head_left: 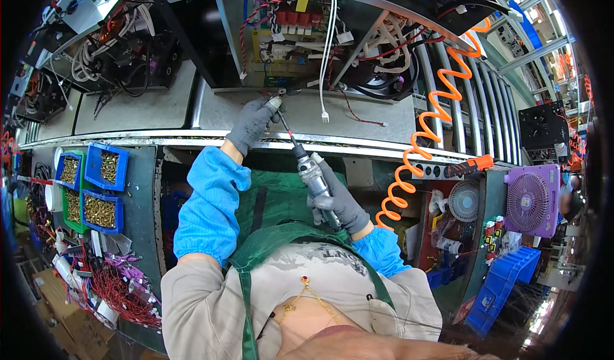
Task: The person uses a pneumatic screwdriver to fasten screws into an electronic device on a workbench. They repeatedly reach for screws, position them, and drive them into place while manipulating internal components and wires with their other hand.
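My right hand (339, 200), in a grey glove, is wrapped round a silver power screwdriver (312, 176). Its long bit, with a red band, slants up and left toward the lower front edge of an open metal equipment chassis (281, 86). At that edge my left hand (254, 125), also gloved, has thumb and fingers pinched together beside the bit's tip. Whatever small part sits in the pinch is too small to make out. Inside the chassis are a circuit board (297, 40), red blocks and bundled wires. White wires with a connector (325, 116) hang down over its front.
Blue bins of brass-coloured fasteners (102, 211) stand on the left bench, near bundles of red wires (125, 296). A coiled orange air hose (422, 136) hangs at right, beside metal rollers (470, 104). A purple fan (531, 200) and a blue crate (502, 289) are at far right.
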A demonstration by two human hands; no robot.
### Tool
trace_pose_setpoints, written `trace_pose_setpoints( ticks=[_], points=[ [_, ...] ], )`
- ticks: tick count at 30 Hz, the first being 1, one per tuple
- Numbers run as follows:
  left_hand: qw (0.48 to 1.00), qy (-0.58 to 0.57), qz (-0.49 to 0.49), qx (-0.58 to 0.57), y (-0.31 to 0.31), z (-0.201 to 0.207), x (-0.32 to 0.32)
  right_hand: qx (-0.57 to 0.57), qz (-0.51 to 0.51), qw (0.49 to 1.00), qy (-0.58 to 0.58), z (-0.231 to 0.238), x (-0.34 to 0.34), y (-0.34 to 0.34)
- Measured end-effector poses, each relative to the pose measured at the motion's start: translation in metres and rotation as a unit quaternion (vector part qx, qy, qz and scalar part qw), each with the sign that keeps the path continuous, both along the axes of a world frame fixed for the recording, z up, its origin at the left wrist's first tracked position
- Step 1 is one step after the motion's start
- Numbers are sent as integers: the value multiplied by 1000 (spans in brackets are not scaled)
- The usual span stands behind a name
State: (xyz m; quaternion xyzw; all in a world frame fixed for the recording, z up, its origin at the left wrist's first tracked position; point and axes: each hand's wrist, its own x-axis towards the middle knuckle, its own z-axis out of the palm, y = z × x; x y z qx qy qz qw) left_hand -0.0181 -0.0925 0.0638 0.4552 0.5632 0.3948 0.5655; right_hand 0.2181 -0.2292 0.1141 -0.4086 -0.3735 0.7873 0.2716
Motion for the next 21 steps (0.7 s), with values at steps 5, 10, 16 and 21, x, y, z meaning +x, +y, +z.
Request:
trace_pose_setpoints(
  ticks=[5, 10, 16, 21],
  points=[
    [960, 173, 148, 161, 15, -1, 15, -11, -39, 996, 84, -3, 11, 1],
    [856, 507, -68, 80, 41, 14, 24, 12, -71, 995, 74, -2, 16, 4],
    [849, 510, -67, 116, 50, 16, 16, -9, -108, 989, 96, -7, 29, -4],
    [866, 487, -71, 89, 52, 12, 12, -12, -114, 988, 106, -15, 36, -10]
  ],
)
